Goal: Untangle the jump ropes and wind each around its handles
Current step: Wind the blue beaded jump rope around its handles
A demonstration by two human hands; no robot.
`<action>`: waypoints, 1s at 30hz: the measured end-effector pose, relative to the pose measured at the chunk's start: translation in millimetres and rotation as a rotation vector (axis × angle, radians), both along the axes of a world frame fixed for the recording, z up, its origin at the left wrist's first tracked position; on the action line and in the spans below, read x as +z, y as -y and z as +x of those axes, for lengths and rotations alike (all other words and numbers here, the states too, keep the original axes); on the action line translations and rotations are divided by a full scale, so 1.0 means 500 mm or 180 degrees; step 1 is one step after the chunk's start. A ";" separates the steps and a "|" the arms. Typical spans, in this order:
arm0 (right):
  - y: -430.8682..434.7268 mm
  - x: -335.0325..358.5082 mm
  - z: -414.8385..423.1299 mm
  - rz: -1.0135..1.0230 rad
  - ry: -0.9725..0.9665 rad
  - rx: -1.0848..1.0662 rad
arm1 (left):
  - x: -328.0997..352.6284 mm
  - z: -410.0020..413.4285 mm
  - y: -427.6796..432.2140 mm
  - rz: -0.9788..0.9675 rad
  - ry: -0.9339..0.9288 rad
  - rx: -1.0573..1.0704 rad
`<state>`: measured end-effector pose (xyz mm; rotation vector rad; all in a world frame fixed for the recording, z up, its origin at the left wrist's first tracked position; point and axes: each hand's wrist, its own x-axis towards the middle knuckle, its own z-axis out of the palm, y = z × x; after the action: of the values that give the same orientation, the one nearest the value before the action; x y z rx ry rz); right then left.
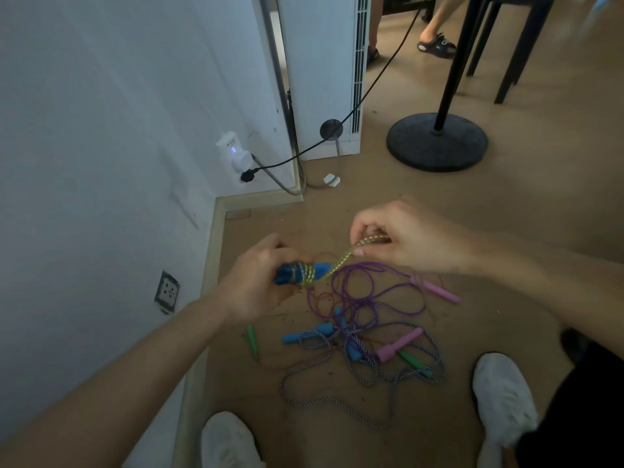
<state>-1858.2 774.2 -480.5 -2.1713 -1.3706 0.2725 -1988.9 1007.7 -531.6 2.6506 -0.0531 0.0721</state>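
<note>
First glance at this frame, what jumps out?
Mid-frame, the left hand grips blue handles with yellow rope wound round them, and the right hand pinches the rope's free end up to the right. On the floor below lies a tangle of purple and striped ropes with pink, blue and green handles, between two white shoes.

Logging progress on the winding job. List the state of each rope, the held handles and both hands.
left hand, grips the dark blue handles.
right hand, pinches the yellow rope.
yellow rope, partly wound round the dark blue handles, rest stretched to the right hand.
purple rope, unwound, tangled on floor.
striped rope, unwound, tangled on floor.
</note>
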 end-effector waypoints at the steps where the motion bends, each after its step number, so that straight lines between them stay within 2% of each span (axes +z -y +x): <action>1: 0.001 0.001 0.009 0.0019 -0.0030 -0.0008 | 0.000 -0.001 0.004 -0.0070 -0.0168 -0.0227; 4: 0.003 0.003 0.035 0.0142 -0.0298 -0.0047 | 0.007 -0.005 0.017 -0.0513 -0.0483 -0.0624; 7: 0.007 0.002 0.062 0.0214 -0.0485 -0.0114 | 0.024 -0.012 0.032 -0.1244 -0.0755 -0.0510; 10: 0.007 -0.007 0.079 0.0293 -0.0707 -0.0195 | 0.042 -0.020 0.036 -0.1662 -0.0854 -0.0413; 12: 0.004 -0.015 0.087 0.0330 -0.0793 -0.0235 | 0.057 -0.021 0.039 -0.2013 -0.0811 -0.0485; 15: -0.002 -0.032 0.098 0.0355 -0.1022 -0.0295 | 0.068 -0.021 0.040 -0.2875 -0.0643 -0.0460; 21: -0.004 -0.065 0.085 0.0106 -0.1559 -0.0431 | 0.077 -0.018 0.034 -0.4054 -0.0206 0.0165; 24: -0.005 -0.075 0.070 0.0034 -0.1749 -0.0375 | 0.077 -0.013 0.025 -0.4336 0.0040 0.0639; 30: -0.007 -0.072 0.025 -0.0174 -0.1697 -0.0063 | 0.064 0.000 -0.004 -0.4310 0.0389 0.1551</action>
<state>-1845.8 777.9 -516.5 -1.9537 -1.0433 0.8217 -1988.8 1009.8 -499.6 1.2559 0.4424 0.3032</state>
